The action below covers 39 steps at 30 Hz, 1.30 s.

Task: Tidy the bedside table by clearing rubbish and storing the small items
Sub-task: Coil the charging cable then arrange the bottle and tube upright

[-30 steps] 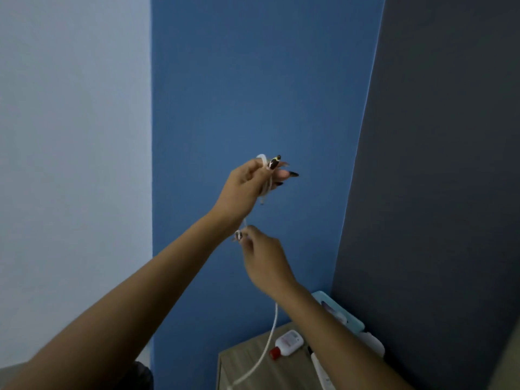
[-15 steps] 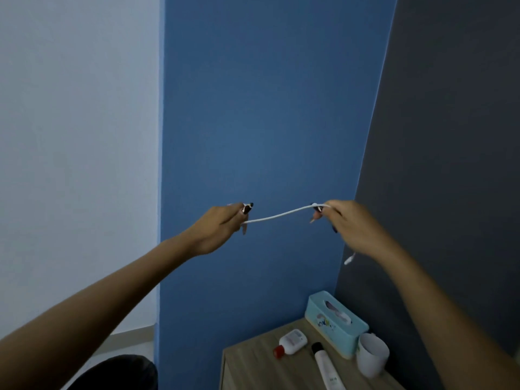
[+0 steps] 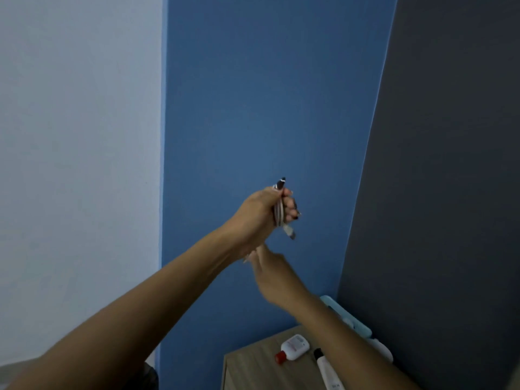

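Cable (image 3: 279, 213): white, gathered into several close loops that lie side by side as a flat bundle. One end sticks out below the bundle, a short white plug body with a greyish metal tip, pointing down and to the right. The cable is held up in the air in front of the blue wall (image 3: 267, 108), well above the desk (image 3: 253, 370).

Left hand (image 3: 261, 212): grip closed round the looped cable, fingers curled over the loops from the right, thumb raised at the top. Long dark nails are noted.

Right hand (image 3: 270, 266): just below the left wrist, blurred. Fingers appear stretched out up and to the left, grip slack, nothing seen held in it. Whether the fingertips touch the left wrist cannot be told.

On the desk, lower right: a small white bottle (image 3: 294, 347) with a red cap, lying on its side; a white tube (image 3: 327, 372) with a black cap, lying just beside it; a pale teal box (image 3: 354, 322) at the back, partly hidden by the right forearm.

Writing: reddish print is seen on the bottle and small dark print near the lower end of the tube; neither can be read. No marking is made out on the cable.
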Each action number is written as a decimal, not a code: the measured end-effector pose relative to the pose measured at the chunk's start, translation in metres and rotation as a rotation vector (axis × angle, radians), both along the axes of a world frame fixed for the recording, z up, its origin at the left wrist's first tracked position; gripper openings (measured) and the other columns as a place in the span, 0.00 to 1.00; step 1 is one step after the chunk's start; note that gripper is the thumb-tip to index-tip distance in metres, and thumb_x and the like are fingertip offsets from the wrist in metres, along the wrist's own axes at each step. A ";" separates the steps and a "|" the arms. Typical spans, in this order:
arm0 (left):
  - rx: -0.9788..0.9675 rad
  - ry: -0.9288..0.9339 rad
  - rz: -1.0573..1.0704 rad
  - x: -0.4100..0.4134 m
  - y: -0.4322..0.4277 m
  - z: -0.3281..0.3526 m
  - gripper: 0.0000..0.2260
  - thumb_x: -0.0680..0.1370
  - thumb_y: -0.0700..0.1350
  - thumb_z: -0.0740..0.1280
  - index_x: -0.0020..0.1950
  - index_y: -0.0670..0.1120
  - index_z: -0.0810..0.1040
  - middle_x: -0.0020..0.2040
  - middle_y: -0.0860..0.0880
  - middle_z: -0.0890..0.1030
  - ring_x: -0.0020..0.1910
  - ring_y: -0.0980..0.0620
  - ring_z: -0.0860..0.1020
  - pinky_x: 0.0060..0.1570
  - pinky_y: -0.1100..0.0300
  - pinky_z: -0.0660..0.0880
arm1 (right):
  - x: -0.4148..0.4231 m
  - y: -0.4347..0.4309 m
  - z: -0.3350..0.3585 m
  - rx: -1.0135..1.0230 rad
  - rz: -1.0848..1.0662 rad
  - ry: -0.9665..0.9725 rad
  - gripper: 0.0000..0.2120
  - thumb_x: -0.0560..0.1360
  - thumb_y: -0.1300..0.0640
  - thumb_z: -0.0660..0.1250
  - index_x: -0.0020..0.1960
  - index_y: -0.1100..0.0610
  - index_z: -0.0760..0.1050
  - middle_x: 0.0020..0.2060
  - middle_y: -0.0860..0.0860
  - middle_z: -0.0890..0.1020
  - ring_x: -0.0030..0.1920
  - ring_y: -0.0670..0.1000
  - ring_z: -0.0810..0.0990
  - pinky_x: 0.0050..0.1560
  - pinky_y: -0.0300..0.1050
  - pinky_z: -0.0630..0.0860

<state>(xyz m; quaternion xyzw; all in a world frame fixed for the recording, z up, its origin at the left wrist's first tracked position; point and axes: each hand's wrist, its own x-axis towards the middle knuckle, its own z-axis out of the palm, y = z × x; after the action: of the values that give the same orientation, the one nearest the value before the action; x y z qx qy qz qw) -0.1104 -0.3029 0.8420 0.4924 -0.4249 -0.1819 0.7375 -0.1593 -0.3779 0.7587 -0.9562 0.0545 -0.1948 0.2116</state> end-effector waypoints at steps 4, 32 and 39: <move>0.365 -0.680 0.457 0.045 0.012 -0.024 0.15 0.84 0.47 0.51 0.45 0.38 0.67 0.37 0.45 0.76 0.35 0.58 0.71 0.39 0.59 0.69 | -0.011 0.009 0.001 -0.079 0.108 0.100 0.07 0.82 0.57 0.51 0.53 0.53 0.67 0.39 0.52 0.75 0.35 0.51 0.73 0.33 0.47 0.68; 0.136 0.188 -0.071 0.024 0.005 -0.050 0.17 0.83 0.46 0.52 0.33 0.47 0.62 0.27 0.53 0.58 0.23 0.56 0.55 0.32 0.58 0.50 | -0.012 -0.055 0.001 0.550 0.087 -0.174 0.10 0.79 0.59 0.62 0.51 0.56 0.82 0.40 0.54 0.85 0.40 0.53 0.85 0.48 0.48 0.83; 0.046 0.143 0.263 0.048 0.010 -0.043 0.17 0.82 0.43 0.54 0.32 0.47 0.63 0.24 0.54 0.60 0.23 0.55 0.55 0.27 0.60 0.54 | -0.029 -0.041 -0.013 0.266 -0.034 -0.241 0.11 0.78 0.61 0.63 0.55 0.55 0.82 0.41 0.47 0.84 0.40 0.43 0.82 0.45 0.36 0.80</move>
<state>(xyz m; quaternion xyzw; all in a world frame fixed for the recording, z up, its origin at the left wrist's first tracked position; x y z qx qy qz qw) -0.0622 -0.2933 0.7991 0.5465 -0.2988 -0.1279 0.7718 -0.1885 -0.4187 0.7461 -0.8883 0.0701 -0.3027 0.3381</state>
